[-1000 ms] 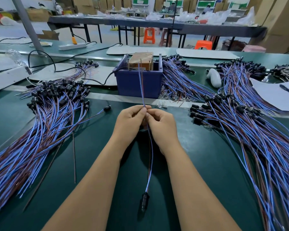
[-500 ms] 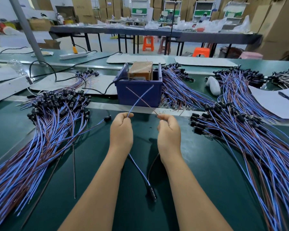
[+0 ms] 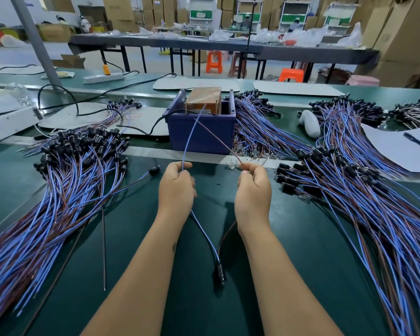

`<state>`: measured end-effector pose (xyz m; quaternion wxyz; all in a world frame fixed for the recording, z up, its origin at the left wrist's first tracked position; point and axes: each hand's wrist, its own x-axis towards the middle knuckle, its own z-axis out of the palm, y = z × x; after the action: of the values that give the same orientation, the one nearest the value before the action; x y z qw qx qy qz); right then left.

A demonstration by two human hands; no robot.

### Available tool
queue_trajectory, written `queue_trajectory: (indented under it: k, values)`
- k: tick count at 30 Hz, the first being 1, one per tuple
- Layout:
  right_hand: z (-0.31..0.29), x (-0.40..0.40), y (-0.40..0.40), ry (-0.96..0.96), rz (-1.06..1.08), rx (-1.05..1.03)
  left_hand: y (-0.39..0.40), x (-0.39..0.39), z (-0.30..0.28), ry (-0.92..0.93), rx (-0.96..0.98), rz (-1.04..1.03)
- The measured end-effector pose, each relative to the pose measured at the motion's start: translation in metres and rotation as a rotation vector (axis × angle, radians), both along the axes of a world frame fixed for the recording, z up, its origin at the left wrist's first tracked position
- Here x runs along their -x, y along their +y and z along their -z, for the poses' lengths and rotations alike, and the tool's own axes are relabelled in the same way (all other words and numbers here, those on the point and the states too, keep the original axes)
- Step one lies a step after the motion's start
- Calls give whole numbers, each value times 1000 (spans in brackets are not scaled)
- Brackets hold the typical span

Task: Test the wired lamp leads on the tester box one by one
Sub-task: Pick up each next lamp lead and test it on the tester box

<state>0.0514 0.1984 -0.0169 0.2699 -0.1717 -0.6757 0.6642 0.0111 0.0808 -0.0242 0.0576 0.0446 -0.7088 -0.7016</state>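
My left hand [image 3: 177, 187] pinches the blue lead [image 3: 189, 139] of one wired lamp, and my right hand [image 3: 252, 190] pinches its brown lead [image 3: 218, 139]. The two leads cross in front of the tester box [image 3: 204, 99], a brown block with metal pins sitting in a dark blue bin [image 3: 201, 134]. The blue lead's tip reaches up to the box; the brown lead's tip ends lower, at the bin's front. The lamp's black holder [image 3: 220, 274] lies on the green mat between my forearms.
A large pile of blue and brown wired lamps [image 3: 46, 202] spreads at the left, another pile [image 3: 364, 190] at the right. A black power cord [image 3: 141, 128] runs to the bin. White sheets [image 3: 393, 146] lie at the far right, and a power strip [image 3: 102, 77] sits behind.
My hands have moved apart from touching at the middle, splitting the two leads into a cross. The leads have swung toward the tester box, and the lamp holder has slid right on the mat.
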Motion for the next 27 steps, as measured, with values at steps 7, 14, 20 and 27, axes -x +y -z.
queue_trajectory:
  k: [7, 14, 20, 27]
  values:
    - [-3, -4, 1, -3, -29, 44, -6, -5, -2, 60, 2, 26]
    - [-4, -5, 1, -5, -32, 57, -10, -3, -2, 39, 4, -14]
    - [-2, -3, 0, -21, -32, 27, -11, -3, -1, 30, -34, -26]
    - [-1, -4, -1, -64, -40, -4, -10, 0, -1, 32, -46, -39]
